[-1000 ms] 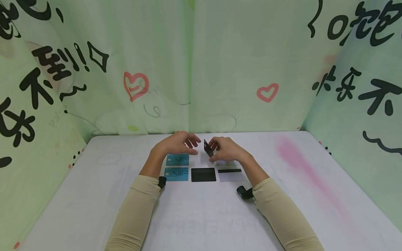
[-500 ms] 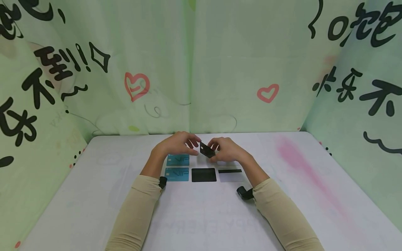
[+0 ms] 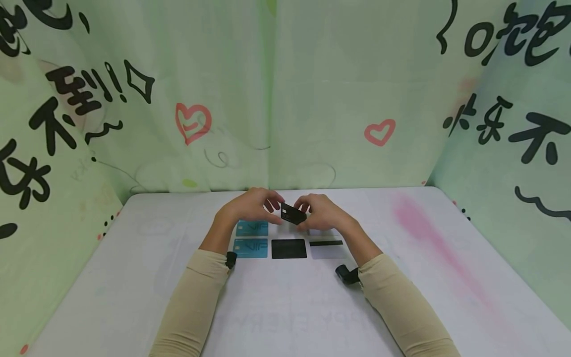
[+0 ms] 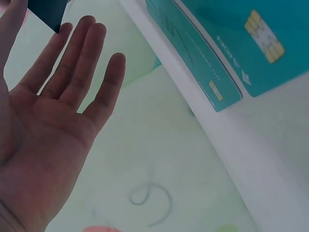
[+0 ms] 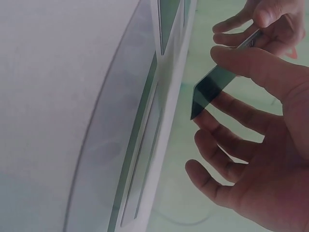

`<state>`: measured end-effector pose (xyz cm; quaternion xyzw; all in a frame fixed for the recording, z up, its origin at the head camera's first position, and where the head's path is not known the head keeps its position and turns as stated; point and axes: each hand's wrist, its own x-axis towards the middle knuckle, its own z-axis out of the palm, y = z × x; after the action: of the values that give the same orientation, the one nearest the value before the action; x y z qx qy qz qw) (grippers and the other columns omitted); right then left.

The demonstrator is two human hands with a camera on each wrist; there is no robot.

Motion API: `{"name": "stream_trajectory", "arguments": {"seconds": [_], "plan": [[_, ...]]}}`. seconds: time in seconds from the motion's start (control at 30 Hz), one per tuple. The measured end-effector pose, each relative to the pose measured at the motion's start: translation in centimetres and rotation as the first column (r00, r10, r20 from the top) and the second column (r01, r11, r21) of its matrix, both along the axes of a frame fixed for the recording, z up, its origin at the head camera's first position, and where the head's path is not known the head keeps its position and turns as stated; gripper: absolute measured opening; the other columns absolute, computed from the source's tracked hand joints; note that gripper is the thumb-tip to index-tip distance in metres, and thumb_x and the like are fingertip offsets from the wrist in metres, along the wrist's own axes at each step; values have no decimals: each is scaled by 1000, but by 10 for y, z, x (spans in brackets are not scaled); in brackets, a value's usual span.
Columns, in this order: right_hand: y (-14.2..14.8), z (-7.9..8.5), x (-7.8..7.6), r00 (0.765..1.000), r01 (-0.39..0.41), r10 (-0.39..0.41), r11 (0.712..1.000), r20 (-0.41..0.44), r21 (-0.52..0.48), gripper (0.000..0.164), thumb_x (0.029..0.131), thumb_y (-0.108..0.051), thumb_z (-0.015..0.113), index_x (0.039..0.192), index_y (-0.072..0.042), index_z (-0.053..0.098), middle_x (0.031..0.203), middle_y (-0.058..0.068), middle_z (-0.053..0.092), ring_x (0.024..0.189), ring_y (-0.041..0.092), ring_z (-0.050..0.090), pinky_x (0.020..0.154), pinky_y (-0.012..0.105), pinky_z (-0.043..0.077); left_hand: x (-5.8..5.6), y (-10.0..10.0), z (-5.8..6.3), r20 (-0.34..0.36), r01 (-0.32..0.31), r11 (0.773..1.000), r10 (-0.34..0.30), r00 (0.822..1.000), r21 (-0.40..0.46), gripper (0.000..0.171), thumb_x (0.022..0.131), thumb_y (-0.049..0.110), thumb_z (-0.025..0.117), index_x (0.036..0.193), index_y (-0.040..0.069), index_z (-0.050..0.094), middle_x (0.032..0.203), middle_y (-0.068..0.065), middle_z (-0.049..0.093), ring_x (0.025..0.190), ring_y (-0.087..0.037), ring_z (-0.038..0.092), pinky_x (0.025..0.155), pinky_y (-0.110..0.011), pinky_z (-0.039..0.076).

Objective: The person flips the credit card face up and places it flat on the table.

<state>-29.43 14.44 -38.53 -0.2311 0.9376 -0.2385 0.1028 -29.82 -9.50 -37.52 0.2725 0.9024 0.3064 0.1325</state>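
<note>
My right hand [image 3: 322, 213] pinches a black card [image 3: 293, 213] between thumb and fingers, above the table near its back edge. A small chip shows on the card's face at its left end. My left hand [image 3: 257, 204] hovers opposite, fingers fairly straight and parted, its fingertips right at the card's left end. In the left wrist view a dark corner of the held card [image 4: 50, 12] lies close to the index fingertip. The right wrist view shows the thumb on one face of the card [image 5: 207, 89] and fingers on the other.
Two teal VIP cards [image 3: 251, 248] lie in a column at the left on the white table [image 3: 285, 307]. A second black card [image 3: 289, 249] lies front centre. Right of it is a whitish card with a black stripe [image 3: 326, 249]; another pale card [image 3: 323, 232] is partly hidden behind my right hand.
The held card has turned from nearly edge-on to face the head camera, and its left end has swung left to my left fingertips. Both hands have barely moved.
</note>
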Motion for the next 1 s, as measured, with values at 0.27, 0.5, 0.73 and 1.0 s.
{"name": "stream_trajectory", "arguments": {"seconds": [0.27,0.5,0.73,1.0], "plan": [[0,5,2,998,-44,44,999,-49,1,52,77,-19,88,125,-8,71,108,11,70,104,29,63,87,40,52,-1,3,1,-52,41,999,-43,998,-29,58,86,32,85,136,9,66,119,-8,73,114,-27,68,95,-39,56],[1,5,4,996,-43,43,999,-73,1,52,78,-20,88,126,-8,71,111,13,68,106,32,62,87,41,52,0,6,3,-73,35,998,-38,997,-43,55,85,28,87,133,8,69,117,-7,74,112,-26,67,95,-39,56],[4,3,5,995,-43,43,999,-91,-6,52,79,-20,86,127,-9,71,114,13,64,106,30,60,90,43,52,0,7,2,-122,29,998,-36,992,-62,50,84,25,88,129,9,72,117,-6,71,109,-26,67,91,-37,56],[5,3,1,997,-39,39,999,-71,3,51,80,-19,86,128,-10,71,116,12,66,108,32,62,94,47,52,3,5,1,-120,-19,995,6,993,-101,49,85,24,87,129,10,73,122,-6,63,111,-26,64,91,-38,55]]}}
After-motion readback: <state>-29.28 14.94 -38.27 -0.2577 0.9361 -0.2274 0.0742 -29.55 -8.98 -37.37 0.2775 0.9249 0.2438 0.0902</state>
